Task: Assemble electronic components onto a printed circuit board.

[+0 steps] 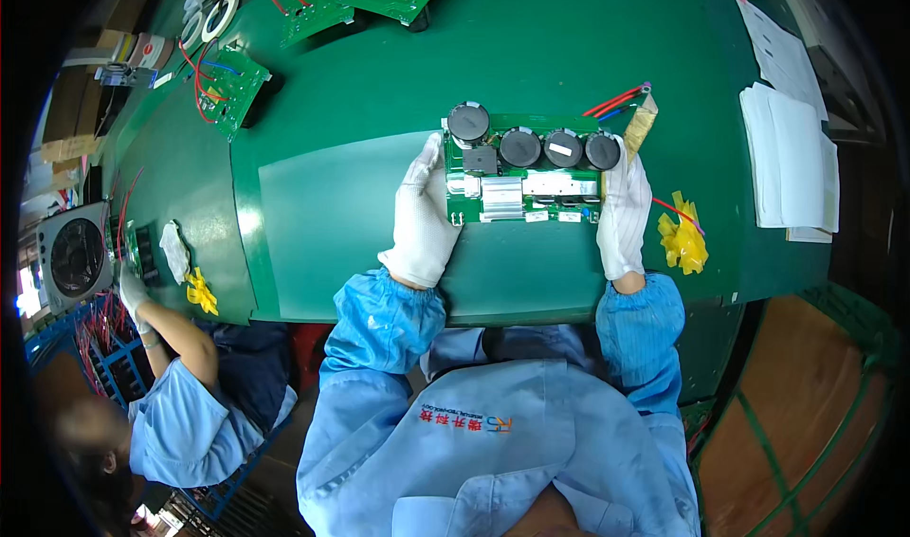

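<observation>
Between my two white-gloved hands is a green circuit board [512, 217], its component side facing up. Several round black capacitors [520, 146] stand along its far half, and a silver heatsink [502, 198] sits nearer to me. My left hand [423, 217] grips the board's left edge, thumb up along the side. At the right edge my right hand [624, 205] is closed on the board, its fingers partly hidden. Red and blue wires [616, 104] and a strip of tan tape [642, 125] stick out beyond the board's far right corner.
More green boards with wires [232, 90] lie at the far left. Yellow tape scraps [683, 236] lie right of my right hand, near white papers [787, 158]. At left, a co-worker [194, 414] sits by a fan [76, 255]. A tape roll [220, 18] lies far left.
</observation>
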A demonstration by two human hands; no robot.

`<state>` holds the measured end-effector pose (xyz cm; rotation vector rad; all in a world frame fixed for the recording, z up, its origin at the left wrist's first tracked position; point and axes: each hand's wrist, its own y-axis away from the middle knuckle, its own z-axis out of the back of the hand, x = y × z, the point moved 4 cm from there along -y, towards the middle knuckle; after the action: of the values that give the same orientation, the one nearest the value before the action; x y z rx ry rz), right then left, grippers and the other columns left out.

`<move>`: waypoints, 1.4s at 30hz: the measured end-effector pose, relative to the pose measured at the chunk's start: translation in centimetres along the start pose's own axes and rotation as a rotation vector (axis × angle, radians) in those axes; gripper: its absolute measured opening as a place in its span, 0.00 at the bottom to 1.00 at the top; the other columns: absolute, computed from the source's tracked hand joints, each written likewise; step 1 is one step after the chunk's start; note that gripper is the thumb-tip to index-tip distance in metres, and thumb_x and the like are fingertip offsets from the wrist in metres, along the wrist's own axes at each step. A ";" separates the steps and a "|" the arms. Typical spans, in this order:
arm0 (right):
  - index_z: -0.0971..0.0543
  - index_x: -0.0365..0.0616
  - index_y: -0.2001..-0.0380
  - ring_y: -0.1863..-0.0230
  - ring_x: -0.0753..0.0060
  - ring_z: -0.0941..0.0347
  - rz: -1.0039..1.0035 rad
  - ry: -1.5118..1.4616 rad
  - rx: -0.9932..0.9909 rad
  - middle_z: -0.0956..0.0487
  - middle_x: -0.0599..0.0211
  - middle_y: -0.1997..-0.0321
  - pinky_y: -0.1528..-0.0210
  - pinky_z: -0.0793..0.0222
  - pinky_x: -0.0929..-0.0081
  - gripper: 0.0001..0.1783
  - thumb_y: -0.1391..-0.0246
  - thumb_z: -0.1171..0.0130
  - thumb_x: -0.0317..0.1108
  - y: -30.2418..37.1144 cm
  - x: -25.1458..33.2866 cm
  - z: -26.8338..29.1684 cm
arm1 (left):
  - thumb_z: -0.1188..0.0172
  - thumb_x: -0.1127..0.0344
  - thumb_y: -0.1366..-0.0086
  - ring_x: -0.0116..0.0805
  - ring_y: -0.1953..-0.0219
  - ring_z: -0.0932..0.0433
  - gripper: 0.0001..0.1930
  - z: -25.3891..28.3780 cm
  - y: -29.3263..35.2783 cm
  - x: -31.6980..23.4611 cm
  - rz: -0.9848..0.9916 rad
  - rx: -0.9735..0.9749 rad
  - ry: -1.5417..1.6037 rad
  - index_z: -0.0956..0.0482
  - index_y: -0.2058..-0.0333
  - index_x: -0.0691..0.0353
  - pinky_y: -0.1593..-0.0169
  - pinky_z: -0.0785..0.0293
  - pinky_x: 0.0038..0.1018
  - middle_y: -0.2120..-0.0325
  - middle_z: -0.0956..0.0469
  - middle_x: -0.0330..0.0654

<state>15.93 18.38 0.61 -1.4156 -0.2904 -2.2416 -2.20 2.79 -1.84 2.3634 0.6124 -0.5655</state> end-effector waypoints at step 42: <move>0.23 0.33 0.48 0.53 0.68 0.25 -0.085 -0.202 -0.023 0.20 0.56 0.54 0.43 0.32 0.73 0.25 0.25 0.56 0.47 -0.1 1.3 0.7 | 0.51 0.58 0.25 0.42 0.41 0.25 0.21 -0.8 0.2 -0.2 0.010 -0.025 -0.031 0.29 0.40 0.64 0.36 0.29 0.40 0.43 0.24 0.46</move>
<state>15.97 18.37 2.11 -1.6740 -0.3991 -2.1765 -2.03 3.13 -1.03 2.3285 0.5906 -0.5855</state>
